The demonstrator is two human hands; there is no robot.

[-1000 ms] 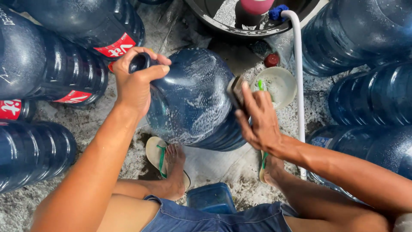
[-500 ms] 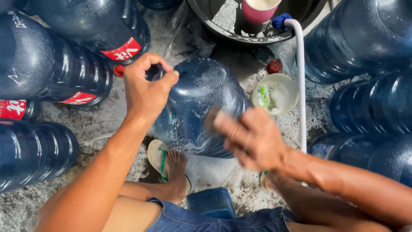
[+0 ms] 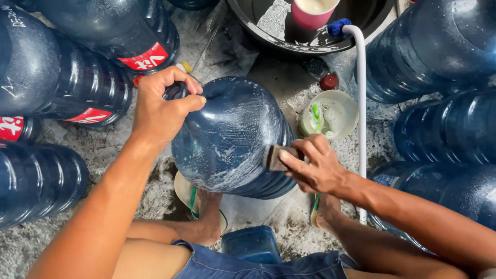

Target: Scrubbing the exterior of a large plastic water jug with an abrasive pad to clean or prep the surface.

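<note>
Left hand [image 3: 157,111] fist-wrapped around neck of soapy blue water jug [image 3: 230,137]; right hand [image 3: 315,168] pinches scrub pad [image 3: 276,157] against jug side. Soap bowl [image 3: 338,111] beside.

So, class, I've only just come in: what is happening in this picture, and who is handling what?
A person sits among many large dark-blue plastic water jugs. Their left hand grips the neck of one soapy blue jug lying tilted between their feet. Their right hand presses a small brownish scrubbing pad against the jug's side, which is streaked with suds. A pale round bowl and a white hose lie just beyond, beside a black basin.
</note>
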